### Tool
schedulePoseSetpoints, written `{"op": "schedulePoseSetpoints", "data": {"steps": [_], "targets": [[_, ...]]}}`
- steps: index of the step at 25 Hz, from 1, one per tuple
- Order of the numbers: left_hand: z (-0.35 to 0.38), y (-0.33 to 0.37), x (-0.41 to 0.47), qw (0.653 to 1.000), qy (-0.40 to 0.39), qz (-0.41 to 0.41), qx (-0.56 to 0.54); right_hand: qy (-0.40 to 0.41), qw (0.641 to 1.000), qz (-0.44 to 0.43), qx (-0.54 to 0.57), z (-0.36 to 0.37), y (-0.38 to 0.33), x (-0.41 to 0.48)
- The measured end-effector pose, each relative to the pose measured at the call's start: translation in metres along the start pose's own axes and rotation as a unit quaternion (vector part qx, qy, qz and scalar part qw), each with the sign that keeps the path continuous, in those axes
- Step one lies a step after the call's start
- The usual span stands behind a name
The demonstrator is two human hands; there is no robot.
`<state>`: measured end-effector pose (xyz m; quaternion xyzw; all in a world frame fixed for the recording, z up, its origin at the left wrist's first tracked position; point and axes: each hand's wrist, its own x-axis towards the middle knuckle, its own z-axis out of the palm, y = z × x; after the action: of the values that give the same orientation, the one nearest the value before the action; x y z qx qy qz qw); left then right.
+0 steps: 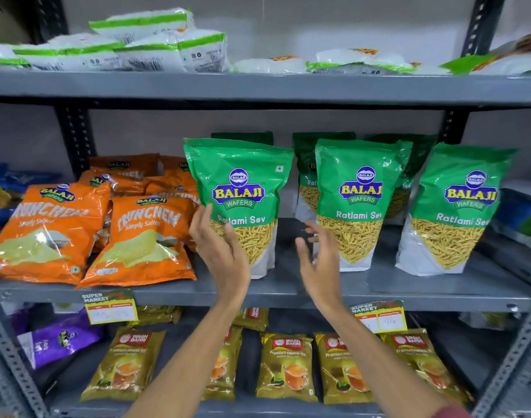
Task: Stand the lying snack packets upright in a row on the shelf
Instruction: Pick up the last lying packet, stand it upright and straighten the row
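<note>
Left hand (220,248) laid straight-fingered against side of green sev packet (243,182), upright on middle shelf (288,292), yellow sev showing low on its front; right hand (318,260) spread, just beside, touching nothing.

A grey metal shelving rack (258,89) fills the view, its flat boards stacked one above another. Black perforated uprights (74,137) stand at the back corners, and paler grey perforated angle posts (10,357) slant up at the front. Behind the boards a plain pale grey wall (348,28) shows. Two yellow price labels (111,310) hang from the front edge of the middle shelf (439,295). The light is bright and even.
</note>
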<state>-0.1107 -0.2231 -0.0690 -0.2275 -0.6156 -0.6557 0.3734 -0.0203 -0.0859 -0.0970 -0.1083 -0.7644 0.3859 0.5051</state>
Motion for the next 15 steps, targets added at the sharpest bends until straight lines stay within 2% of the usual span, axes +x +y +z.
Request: {"op": "schedulePoseSetpoints", "data": {"steps": [2, 3, 4, 5, 7, 10, 12, 15], "targets": [[0.022, 0.014, -0.017, 0.991, -0.035, 0.127, -0.003, 0.128, 0.991, -0.035, 0.017, -0.028, 0.004, 0.005], [0.033, 0.021, -0.026, 0.984, -0.081, 0.157, -0.010, 0.184, 0.982, -0.032, 0.027, -0.041, 0.008, 0.010], [0.044, 0.027, -0.033, 0.978, -0.147, 0.146, -0.023, 0.221, 0.975, -0.009, 0.032, -0.051, 0.011, 0.017], [0.056, 0.033, -0.041, 0.970, -0.217, 0.101, -0.040, 0.236, 0.971, 0.034, 0.031, -0.062, 0.017, 0.024], [0.081, 0.040, -0.057, 0.947, -0.315, -0.026, -0.050, 0.195, 0.971, 0.139, 0.008, -0.080, 0.033, 0.036], [0.110, 0.044, -0.066, 0.900, -0.389, -0.195, -0.012, 0.040, 0.974, 0.222, 0.008, -0.099, 0.049, 0.045], [0.118, 0.044, -0.069, 0.876, -0.416, -0.245, 0.006, -0.028, 0.966, 0.257, 0.018, -0.106, 0.049, 0.047], [0.115, 0.044, -0.076, 0.883, -0.394, -0.255, 0.005, -0.056, 0.965, 0.257, 0.001, -0.112, 0.049, 0.044]]}}
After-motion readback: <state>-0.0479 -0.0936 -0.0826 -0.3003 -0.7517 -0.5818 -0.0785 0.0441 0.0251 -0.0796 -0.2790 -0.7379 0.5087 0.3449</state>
